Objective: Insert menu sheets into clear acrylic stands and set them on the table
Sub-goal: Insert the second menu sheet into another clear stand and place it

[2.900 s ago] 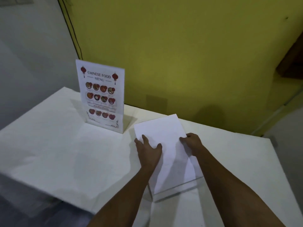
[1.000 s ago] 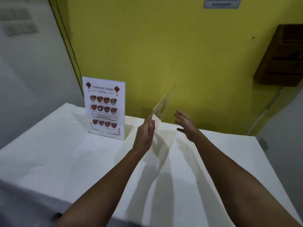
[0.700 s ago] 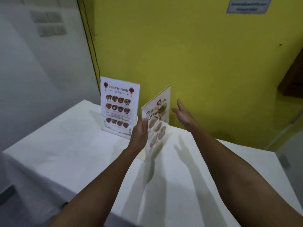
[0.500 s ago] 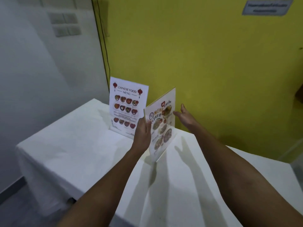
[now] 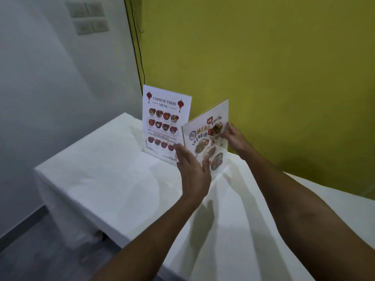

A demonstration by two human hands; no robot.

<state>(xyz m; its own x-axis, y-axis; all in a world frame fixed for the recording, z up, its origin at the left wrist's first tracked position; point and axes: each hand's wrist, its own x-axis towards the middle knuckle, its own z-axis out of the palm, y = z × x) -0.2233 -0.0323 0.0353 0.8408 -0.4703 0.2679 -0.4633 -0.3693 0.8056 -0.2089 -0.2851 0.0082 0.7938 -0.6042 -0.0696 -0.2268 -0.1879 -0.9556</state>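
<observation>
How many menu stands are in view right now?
2. The Chinese food menu stand stands on the table by the wall corner; the Thai menu stand is held beside it.

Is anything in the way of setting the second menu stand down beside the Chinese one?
Nothing visible. The bare table lies under the second stand, held by both hands; the Chinese menu stands close on its left.

Dim indoor light, muted colours. Soft shadows of both forearms fall forward on the white bench, so the light comes from behind and above. Wide-angle bend at the edges: the wall corner leans. Overall soft focus, slight motion blur on the hands. Faint sheen on the menu stand; small print unreadable. No harsh glare.
</observation>
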